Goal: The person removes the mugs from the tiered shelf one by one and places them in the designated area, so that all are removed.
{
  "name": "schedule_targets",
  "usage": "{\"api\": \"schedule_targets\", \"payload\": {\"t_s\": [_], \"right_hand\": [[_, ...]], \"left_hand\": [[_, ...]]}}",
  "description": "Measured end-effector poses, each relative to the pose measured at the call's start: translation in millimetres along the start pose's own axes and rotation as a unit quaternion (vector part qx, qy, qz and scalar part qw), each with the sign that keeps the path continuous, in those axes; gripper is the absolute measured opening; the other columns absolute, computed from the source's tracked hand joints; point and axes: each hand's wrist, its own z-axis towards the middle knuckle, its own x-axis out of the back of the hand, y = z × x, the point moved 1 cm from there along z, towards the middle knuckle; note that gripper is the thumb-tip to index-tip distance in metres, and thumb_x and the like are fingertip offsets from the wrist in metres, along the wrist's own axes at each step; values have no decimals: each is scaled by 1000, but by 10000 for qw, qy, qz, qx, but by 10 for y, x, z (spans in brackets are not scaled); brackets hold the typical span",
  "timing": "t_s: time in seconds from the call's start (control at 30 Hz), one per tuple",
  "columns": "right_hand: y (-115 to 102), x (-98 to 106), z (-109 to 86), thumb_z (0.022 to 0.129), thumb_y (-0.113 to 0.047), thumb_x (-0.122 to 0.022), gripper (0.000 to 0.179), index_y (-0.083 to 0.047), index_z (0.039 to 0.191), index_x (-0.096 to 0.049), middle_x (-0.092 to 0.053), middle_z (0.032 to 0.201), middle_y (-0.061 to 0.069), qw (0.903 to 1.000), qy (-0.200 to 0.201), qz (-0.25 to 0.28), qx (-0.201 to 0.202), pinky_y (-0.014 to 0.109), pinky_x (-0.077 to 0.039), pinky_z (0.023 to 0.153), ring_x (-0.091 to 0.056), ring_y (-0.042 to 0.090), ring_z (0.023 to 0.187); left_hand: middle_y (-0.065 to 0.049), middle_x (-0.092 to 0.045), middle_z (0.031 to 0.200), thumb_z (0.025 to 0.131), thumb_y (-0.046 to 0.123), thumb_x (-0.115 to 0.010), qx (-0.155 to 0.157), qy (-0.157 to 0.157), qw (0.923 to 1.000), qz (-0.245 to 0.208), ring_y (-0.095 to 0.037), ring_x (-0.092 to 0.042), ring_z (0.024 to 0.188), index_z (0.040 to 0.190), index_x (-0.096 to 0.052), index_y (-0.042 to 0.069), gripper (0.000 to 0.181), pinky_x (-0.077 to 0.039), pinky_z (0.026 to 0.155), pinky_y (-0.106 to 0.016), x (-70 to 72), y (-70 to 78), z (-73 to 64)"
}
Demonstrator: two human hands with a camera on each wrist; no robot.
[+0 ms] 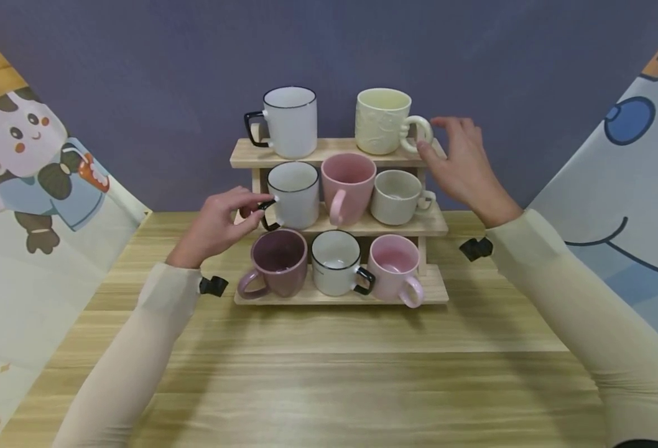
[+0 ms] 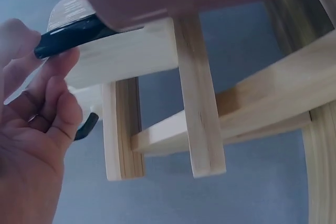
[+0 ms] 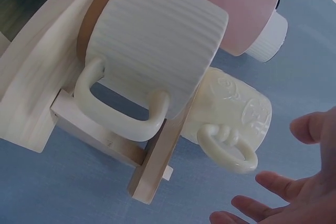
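A white mug with a black rim and handle (image 1: pixel 298 200) stands at the left of the middle shelf of a three-tier wooden rack (image 1: pixel 436 287). My left hand (image 1: pixel 219 221) pinches its black handle (image 2: pixel 73 36) between thumb and finger, as the left wrist view shows. On the top shelf, at the right, is a pale yellow embossed mug (image 1: pixel 378 127) whose ring handle points right. Just beside that handle is my right hand (image 1: pixel 466 163), thumb and fingers spread apart. The right wrist view shows a gap between the right hand (image 3: pixel 299 182) and the yellow mug (image 3: pixel 236 114).
A taller white mug (image 1: pixel 291 123) shares the top shelf. A pink mug (image 1: pixel 350 186) and a ribbed off-white cup (image 1: pixel 394 198) share the middle one. Below stand a mauve mug (image 1: pixel 280 264), a small black-rimmed mug (image 1: pixel 336 264) and a light pink mug (image 1: pixel 392 270). A wood-grain table (image 1: pixel 329 379) supports the rack.
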Motion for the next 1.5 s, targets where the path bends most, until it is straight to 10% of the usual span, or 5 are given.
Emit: {"api": "schedule_targets", "payload": {"t_s": [0.33,1.03,1.5], "right_hand": [[6,15,10,96,-38,-44,60,-3,143,-35,-29,142,21,10000,-6,1,39,51,-22,106,-21,32,132],[19,-14,131,93,-38,-47,62,-3,143,-36,-30,143,19,10000,-10,17,57,50,-22,107,-20,31,132],[-34,-51,401,87,-47,-58,75,-9,146,-32,-29,146,12,9998,-107,189,41,44,-22,109,-21,25,135]], "left_hand": [[0,-60,78,82,0,-67,-342,251,9990,134,-13,-50,69,110,-70,3,28,-39,58,-26,-104,57,75],[-4,-60,80,84,2,-67,-69,191,9983,551,-13,-50,68,112,-68,1,28,-41,57,-26,-113,121,58],[-6,-62,94,89,9,-63,129,281,9995,111,-21,-53,85,119,-63,4,31,-44,69,-33,-34,-95,-128]]}}
